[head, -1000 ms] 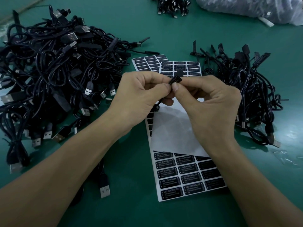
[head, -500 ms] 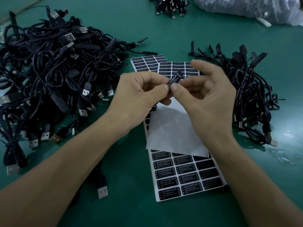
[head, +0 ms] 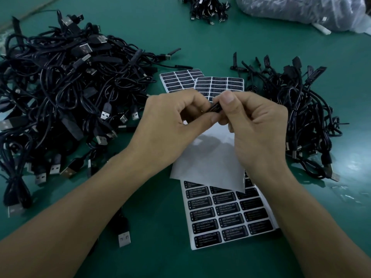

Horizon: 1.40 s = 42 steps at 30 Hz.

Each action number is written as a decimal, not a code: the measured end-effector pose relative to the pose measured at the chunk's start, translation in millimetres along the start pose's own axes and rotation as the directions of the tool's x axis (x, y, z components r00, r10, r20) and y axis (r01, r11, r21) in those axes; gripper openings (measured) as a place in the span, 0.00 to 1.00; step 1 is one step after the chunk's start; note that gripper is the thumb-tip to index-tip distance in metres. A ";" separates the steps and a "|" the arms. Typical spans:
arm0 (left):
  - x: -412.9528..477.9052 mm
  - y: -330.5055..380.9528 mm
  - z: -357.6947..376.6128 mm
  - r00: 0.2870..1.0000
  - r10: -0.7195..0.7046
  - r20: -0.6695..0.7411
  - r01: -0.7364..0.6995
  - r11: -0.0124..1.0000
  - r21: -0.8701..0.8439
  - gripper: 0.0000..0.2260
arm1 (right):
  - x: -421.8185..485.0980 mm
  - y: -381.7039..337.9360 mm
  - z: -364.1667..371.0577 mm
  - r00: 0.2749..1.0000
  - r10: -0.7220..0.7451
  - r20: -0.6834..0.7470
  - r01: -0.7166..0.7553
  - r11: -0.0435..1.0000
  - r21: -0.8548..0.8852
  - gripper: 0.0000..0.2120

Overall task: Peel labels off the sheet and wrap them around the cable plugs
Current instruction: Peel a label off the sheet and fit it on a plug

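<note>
i have both hands on one black plug: left hand pinches it from one side, right hand from the other, thumb on top. the label sheet lies just below the grip, with the left cable heap and right cable heap flanking it.

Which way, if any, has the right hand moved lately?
Yes: the right hand curled its raised finger down from the far black label sheet onto the black cable plug.

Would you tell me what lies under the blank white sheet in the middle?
The white sheet lies on a label sheet, whose black labels show past its lower edge. What is farther beneath it is covered.
</note>
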<state>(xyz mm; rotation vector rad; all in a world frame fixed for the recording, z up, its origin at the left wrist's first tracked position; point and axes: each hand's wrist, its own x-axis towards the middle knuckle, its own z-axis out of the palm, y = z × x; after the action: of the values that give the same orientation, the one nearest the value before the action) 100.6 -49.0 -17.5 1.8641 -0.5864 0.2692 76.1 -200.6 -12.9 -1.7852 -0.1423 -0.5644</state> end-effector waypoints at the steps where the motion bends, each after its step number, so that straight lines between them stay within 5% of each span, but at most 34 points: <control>1: 0.6 0.7 -1.4 0.999 0.043 0.005 -0.043 0.997 0.065 0.01 | -0.2 -0.6 -0.1 1.000 -0.004 0.001 0.004 1.000 0.000 0.09; 5: 4.9 2.4 -8.4 0.970 0.244 -0.020 -0.223 0.913 0.341 0.05 | -2.2 -1.1 1.7 0.998 0.035 0.049 -0.037 0.999 0.032 0.13; 9: 4.2 8.1 -6.4 0.901 0.415 -0.127 -0.348 0.866 0.358 0.03 | -7.4 0.1 6.6 0.966 -0.064 0.252 0.139 0.947 -0.290 0.08; 13: 2.2 16.4 -3.7 0.942 0.300 -0.148 -0.300 0.954 0.023 0.02 | -9.3 2.3 10.7 0.950 -0.016 0.312 0.130 0.929 -0.347 0.12; 16: 2.5 21.4 -4.7 0.978 0.158 -0.139 -0.191 0.942 -0.276 0.11 | -8.3 2.2 11.2 0.962 -0.021 0.272 0.111 0.941 -0.321 0.09; 22: 3.9 23.6 -6.0 0.992 0.034 -0.123 -0.091 0.867 -0.489 0.07 | -10.6 -2.5 19.1 0.927 0.028 0.373 0.097 0.945 -0.312 0.19; 26: 5.9 23.4 -7.1 0.995 -0.016 -0.100 -0.047 0.804 -0.593 0.07 | -10.5 -0.3 20.2 0.923 -0.028 0.384 0.125 0.965 -0.231 0.03; 29: 7.1 21.1 -9.4 0.993 -0.045 -0.108 -0.036 0.757 -0.653 0.04 | -11.0 2.6 18.7 0.931 -0.054 0.360 0.137 0.968 -0.210 0.03; 37: 17.6 1.9 -26.1 0.881 -0.299 -0.366 0.097 0.872 -0.479 0.13 | -1.1 -10.6 6.0 0.997 0.019 0.079 -0.017 1.000 -0.022 0.05; 42: 17.4 -6.6 -28.9 0.917 -0.045 -0.397 0.099 0.988 0.116 0.09 | 15.4 -13.9 -27.4 0.975 -0.171 -0.141 0.085 0.876 -0.474 0.06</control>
<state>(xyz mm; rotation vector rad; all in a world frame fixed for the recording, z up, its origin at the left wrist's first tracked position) 121.4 -25.1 -4.4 1.8850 -0.2247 0.6317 76.0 -225.1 11.2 -2.1899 0.0032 -0.9131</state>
